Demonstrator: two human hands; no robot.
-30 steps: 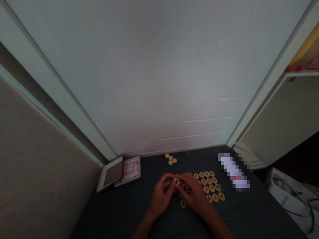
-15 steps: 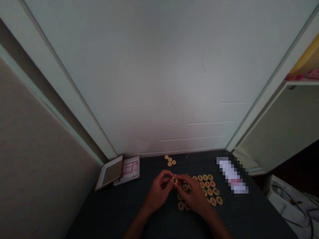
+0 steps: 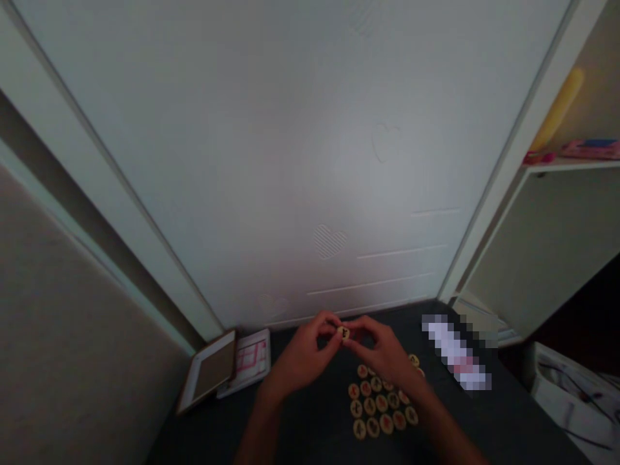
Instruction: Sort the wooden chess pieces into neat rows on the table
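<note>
My left hand [image 3: 305, 352] and my right hand [image 3: 382, 352] meet above the dark table [image 3: 290, 426], fingertips pinched together on one round wooden game piece [image 3: 343, 333] with a dark mark on its face. The piece is lifted off the table, close to the white wall. Below my right hand several more round wooden pieces [image 3: 380, 407] lie flat in rows, some with red marks, some with dark marks. My right wrist covers part of that group.
A brown-framed board [image 3: 208, 369] and a white sheet with red lines [image 3: 249, 358] lie at the table's back left. A blurred white object [image 3: 455, 352] lies at the back right. A white shelf unit [image 3: 547, 258] stands right; cables [image 3: 576, 400] lie below it.
Both hands have risen from the table and moved back toward the wall with the one piece pinched between them. The view has shifted, so the rows of pieces now sit lower in the picture.
</note>
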